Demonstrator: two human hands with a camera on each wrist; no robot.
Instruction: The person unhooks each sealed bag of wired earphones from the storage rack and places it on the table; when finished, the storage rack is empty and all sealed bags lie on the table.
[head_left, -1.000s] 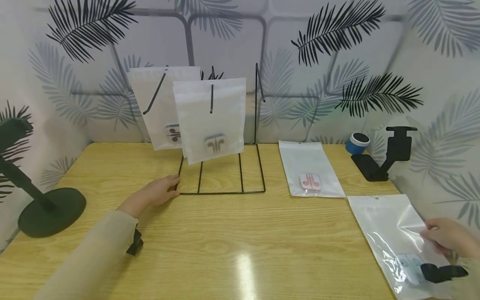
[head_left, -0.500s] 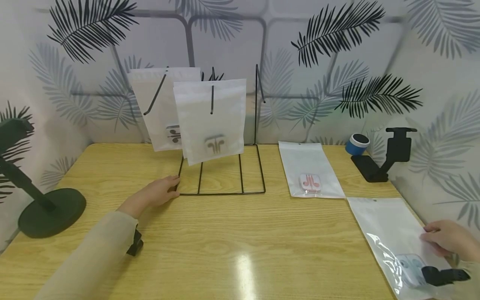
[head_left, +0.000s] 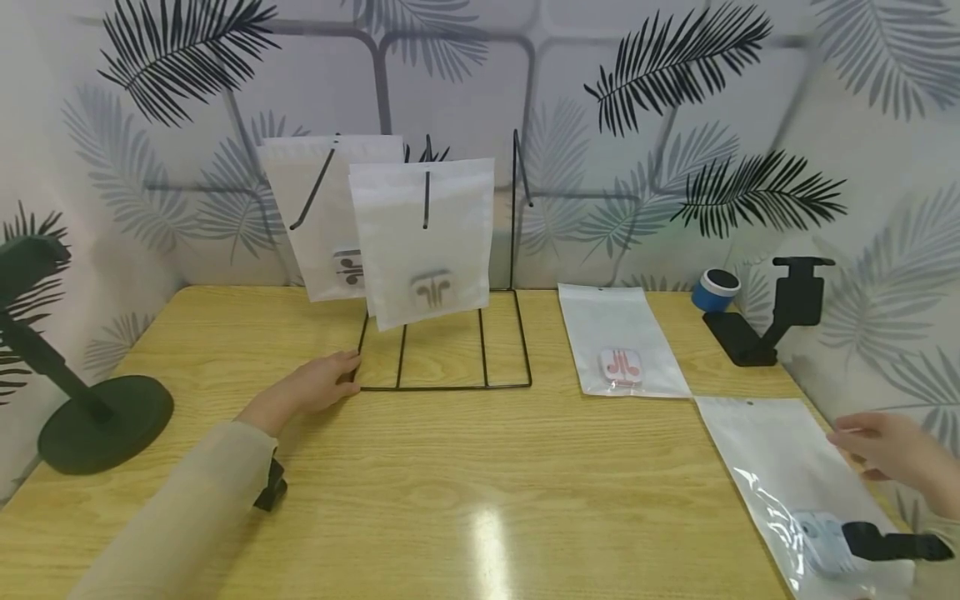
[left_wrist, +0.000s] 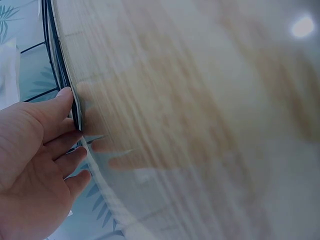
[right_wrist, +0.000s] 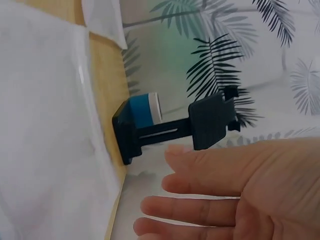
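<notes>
My left hand [head_left: 324, 382] pinches the front left corner of a black wire display rack [head_left: 442, 387], thumb over the wire in the left wrist view. White pouches hang from the rack's hooks: one front pouch [head_left: 422, 242] and another pouch [head_left: 315, 217] behind it to the left. Each shows an earphone case through its side. My right hand [head_left: 892, 454], fingers loosely extended and holding nothing, hovers by the right edge of a larger clear-fronted pouch [head_left: 780, 458] with a pale blue earphone case inside. A smaller pouch [head_left: 622, 333] with pink earphones lies behind it.
A black phone stand [head_left: 797, 292] stands at the right back, a blue and white round container [head_left: 715, 290] next to it. On the left is a dark green lamp base [head_left: 105, 425]. Patterned fabric [head_left: 570, 75] encloses the wooden table [head_left: 420, 483].
My right hand has let go of the larger pouch and lifted slightly up off its edge. The pouch now lies flatter on the table. My left hand has stayed at the rack.
</notes>
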